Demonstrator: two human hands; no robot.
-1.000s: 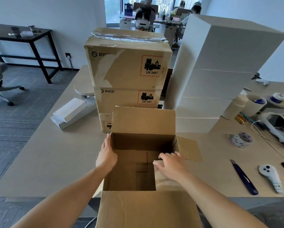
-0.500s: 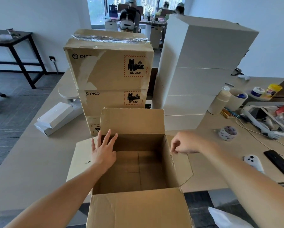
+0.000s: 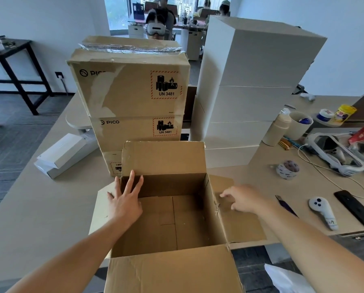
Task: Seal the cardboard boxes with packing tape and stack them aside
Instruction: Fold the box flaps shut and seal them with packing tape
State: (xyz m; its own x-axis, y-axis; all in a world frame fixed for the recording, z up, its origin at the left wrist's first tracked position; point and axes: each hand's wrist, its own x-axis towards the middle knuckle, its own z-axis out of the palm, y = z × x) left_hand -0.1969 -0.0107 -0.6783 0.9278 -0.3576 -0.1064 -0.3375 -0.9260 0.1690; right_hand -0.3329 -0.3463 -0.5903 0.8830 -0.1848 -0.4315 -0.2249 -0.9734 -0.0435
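Box: open cardboard box [image 3: 170,218] at the near edge of the table [image 3: 39,208], nothing visible inside, all four flaps open.
Flaps: far flap [image 3: 164,157] upright; near flap [image 3: 172,271] hangs toward the person; left flap [image 3: 101,208] and right flap [image 3: 242,225] are splayed outward.
Left hand [image 3: 125,205]: fingers straight and spread wide, flat across the left wall's top edge, holding nothing.
Right hand [image 3: 243,199]: fingers loosely bent, lying on the right flap near its fold; no grip visible.
Step (judged): folding the flaps shut before taping.
Method: fold the two side flaps in first, then the far and near flaps, so the seam meets squarely; press it flat.
Tape: roll of packing tape [image 3: 287,169] lies on the table right of the box, near the right hand.
Stack target: stack of PICO boxes [image 3: 130,92] just behind.
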